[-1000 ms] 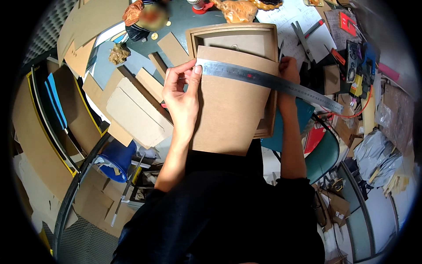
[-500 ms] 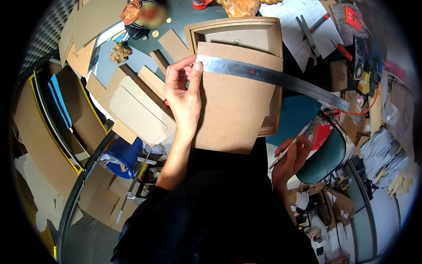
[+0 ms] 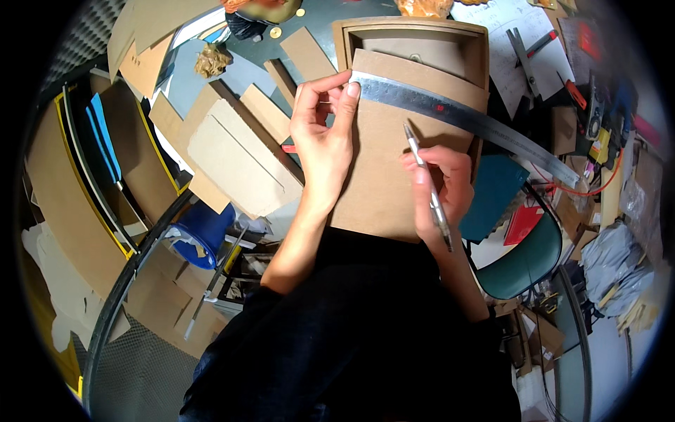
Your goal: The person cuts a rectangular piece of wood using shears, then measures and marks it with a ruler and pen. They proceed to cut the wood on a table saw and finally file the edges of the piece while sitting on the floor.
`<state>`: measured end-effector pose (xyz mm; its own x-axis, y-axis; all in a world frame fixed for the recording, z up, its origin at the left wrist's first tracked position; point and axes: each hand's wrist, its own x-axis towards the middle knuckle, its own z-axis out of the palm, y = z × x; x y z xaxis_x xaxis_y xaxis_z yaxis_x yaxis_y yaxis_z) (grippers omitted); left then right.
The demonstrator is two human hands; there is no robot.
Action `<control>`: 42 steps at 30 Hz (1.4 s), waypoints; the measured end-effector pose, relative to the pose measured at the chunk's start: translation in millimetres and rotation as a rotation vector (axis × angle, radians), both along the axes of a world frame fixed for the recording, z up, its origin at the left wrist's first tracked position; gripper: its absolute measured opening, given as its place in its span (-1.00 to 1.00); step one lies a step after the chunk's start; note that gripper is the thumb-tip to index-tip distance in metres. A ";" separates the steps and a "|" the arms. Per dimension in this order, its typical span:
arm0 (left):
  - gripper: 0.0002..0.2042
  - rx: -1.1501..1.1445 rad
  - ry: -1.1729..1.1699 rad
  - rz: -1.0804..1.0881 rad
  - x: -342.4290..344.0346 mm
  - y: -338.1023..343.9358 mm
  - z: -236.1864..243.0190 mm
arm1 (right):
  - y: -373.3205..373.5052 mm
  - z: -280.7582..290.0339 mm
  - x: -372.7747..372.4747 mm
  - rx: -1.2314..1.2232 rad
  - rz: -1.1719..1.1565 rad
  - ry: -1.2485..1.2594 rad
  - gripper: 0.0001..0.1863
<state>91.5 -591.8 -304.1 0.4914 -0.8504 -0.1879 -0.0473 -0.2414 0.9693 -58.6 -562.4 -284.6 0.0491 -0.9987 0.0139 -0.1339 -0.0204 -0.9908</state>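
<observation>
A sheet of brown cardboard leans over a shallow tan box with a raised rim. Across its upper part lies a steel ruler, its right end sticking out well past the sheet. My left hand is closed, thumb and fingers pinching the ruler's left end against the cardboard's left edge. Over the lower right of the sheet, my right hand grips a slim silver pen. One end of the pen points up toward the ruler, short of touching it.
Cardboard pieces and strips lie left of the box. Paper with a utility knife and a grey metal tool is at the far right. Nearby are a green chair, a blue bin and a black rail.
My right hand has come up and left from beside the chair to over the cardboard, bringing the pen. The left hand keeps its pinch on the ruler. The whole view has shifted slightly.
</observation>
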 end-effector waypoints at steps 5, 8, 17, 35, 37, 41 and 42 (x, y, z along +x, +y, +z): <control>-0.87 0.002 0.003 0.009 0.2 1.9 -0.1 | 7.5 -7.8 4.4 0.044 -0.078 0.023 -0.78; -0.87 -0.006 -0.014 -0.002 0.7 1.6 -1.6 | 5.0 -10.6 3.5 -0.034 -0.059 0.180 -0.78; -0.86 -0.019 -0.014 -0.006 1.4 1.6 -3.9 | 2.7 -9.5 3.3 -0.109 -0.033 0.270 -0.76; -0.87 -0.004 -0.008 -0.009 1.2 1.5 -0.6 | 4.8 -10.1 4.0 -0.138 -0.074 0.307 -0.75; -0.87 -0.002 0.008 -0.003 0.7 1.5 -1.3 | 6.2 -8.8 1.9 -0.139 -0.054 0.337 -0.76; -0.87 -0.001 -0.011 -0.010 1.1 1.5 -1.3 | 8.2 -12.0 1.8 -0.076 -0.080 0.217 -0.76; -0.87 -0.002 -0.009 -0.012 1.8 1.5 -1.5 | 8.2 -11.2 3.0 -0.065 -0.079 0.218 -0.77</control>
